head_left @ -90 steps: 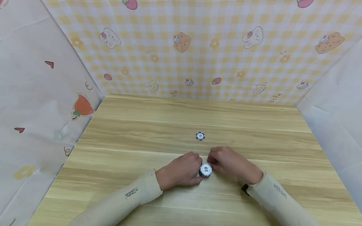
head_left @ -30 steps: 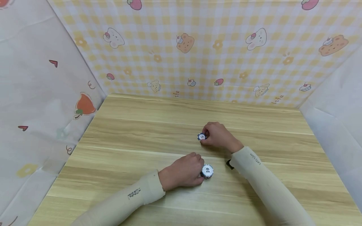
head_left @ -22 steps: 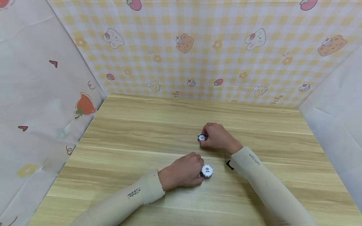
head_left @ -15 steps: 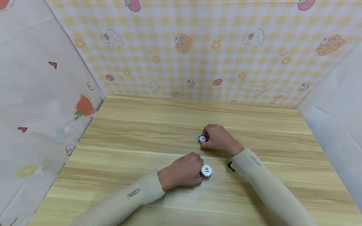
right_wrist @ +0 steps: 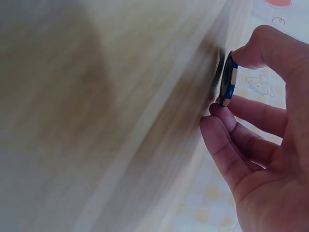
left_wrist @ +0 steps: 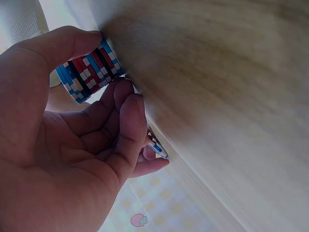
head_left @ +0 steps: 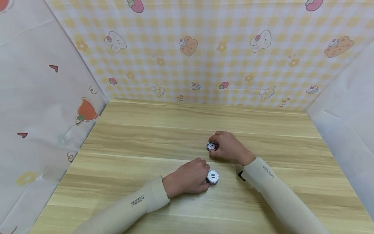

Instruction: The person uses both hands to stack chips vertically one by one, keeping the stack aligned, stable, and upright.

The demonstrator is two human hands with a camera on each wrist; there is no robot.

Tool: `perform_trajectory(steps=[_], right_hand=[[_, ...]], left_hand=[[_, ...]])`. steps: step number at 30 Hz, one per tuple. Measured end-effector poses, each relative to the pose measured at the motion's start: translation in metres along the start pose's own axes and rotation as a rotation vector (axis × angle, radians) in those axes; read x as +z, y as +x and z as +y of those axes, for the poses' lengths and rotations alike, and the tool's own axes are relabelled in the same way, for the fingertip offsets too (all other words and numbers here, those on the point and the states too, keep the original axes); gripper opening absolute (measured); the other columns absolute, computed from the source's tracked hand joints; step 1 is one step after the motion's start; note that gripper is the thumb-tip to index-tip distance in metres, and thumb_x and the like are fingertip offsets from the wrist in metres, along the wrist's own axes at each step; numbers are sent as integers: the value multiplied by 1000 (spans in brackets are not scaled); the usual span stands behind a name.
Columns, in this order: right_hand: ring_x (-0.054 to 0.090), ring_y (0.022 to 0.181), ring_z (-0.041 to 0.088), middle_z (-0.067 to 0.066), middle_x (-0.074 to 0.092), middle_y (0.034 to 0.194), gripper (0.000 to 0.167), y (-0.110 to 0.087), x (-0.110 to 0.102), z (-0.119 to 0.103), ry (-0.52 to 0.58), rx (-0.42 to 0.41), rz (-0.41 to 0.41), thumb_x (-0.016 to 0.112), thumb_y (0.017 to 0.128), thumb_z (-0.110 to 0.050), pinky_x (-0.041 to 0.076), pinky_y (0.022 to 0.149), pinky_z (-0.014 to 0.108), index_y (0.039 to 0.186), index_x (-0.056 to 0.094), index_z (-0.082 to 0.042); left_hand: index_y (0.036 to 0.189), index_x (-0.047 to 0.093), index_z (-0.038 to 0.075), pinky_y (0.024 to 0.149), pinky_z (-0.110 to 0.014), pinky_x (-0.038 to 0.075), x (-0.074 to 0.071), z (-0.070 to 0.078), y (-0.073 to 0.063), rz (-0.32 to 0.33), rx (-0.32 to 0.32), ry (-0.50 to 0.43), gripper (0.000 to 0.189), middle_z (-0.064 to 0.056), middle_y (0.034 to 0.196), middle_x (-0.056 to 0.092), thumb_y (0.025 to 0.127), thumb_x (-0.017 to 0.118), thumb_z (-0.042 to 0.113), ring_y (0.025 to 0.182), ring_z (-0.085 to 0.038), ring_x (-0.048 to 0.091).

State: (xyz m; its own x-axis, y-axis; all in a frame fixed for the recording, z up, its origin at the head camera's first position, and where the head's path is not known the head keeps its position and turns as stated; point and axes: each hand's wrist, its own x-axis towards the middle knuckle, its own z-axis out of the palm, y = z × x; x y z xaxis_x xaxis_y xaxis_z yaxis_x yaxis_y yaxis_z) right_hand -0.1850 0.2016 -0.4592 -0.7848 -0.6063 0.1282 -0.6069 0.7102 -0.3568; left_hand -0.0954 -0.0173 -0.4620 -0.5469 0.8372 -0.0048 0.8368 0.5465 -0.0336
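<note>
In the head view, a stack of poker chips stands on the table, with a white face marked 10 on top. My left hand holds its left side between thumb and curled fingers. The left wrist view shows blue, red, black and white edges along the stack. Further back, my right hand pinches a single dark-rimmed poker chip, also marked 10. Seen from the right wrist, this chip sits between thumb and fingers, slightly off the table and above its shadow.
The wood-grain table spreads around both hands. A yellow checked cloth rises at its back edge, and white sheets hang at the left and right.
My right hand went from beside the stack to the lone chip further back, took hold of it, and has now drawn it slightly toward me. The left hand keeps its place at the stack.
</note>
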Motion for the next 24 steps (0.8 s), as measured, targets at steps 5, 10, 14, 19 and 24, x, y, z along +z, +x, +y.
perform_trajectory(steps=[5, 10, 14, 19, 24], right_hand=[[57, 76, 11, -3, 66, 91, 25, -4, 2, 3, 2, -7, 29, 80, 82, -21, 52, 68, 31, 102, 80, -7], [57, 77, 10, -4, 66, 92, 26, -8, 3, 5, -8, -2, 44, 82, 81, -23, 53, 69, 31, 102, 79, -8], [58, 78, 10, -4, 66, 92, 26, -12, 3, 4, -9, 4, 50, 83, 81, -24, 53, 70, 31, 101, 78, -9], [59, 79, 11, -5, 67, 91, 24, -15, 1, 1, -18, 6, 42, 84, 82, -26, 53, 72, 32, 99, 77, -10], [60, 79, 10, -4, 69, 91, 24, -19, 0, -1, -32, -14, 53, 85, 83, -25, 54, 71, 31, 99, 77, -8]], left_hand=[[103, 75, 6, 82, -28, 51, 0, 0, 0, 2, -9, -7, 38, -2, 93, 69, 99, 77, 44, 86, -15, 61], [101, 75, 6, 81, -28, 51, -1, 0, 0, 7, -7, -4, 37, -1, 92, 69, 98, 77, 44, 85, -14, 61], [101, 75, 7, 82, -28, 51, -1, 1, 0, 5, -4, 5, 38, -1, 92, 69, 98, 77, 44, 86, -14, 61], [101, 75, 7, 82, -28, 51, -1, 1, -1, 7, -5, 8, 38, -1, 92, 69, 98, 77, 44, 86, -14, 61], [99, 75, 7, 78, -28, 51, -1, 1, -2, 27, -4, 13, 38, -2, 90, 68, 98, 77, 44, 83, -15, 60]])
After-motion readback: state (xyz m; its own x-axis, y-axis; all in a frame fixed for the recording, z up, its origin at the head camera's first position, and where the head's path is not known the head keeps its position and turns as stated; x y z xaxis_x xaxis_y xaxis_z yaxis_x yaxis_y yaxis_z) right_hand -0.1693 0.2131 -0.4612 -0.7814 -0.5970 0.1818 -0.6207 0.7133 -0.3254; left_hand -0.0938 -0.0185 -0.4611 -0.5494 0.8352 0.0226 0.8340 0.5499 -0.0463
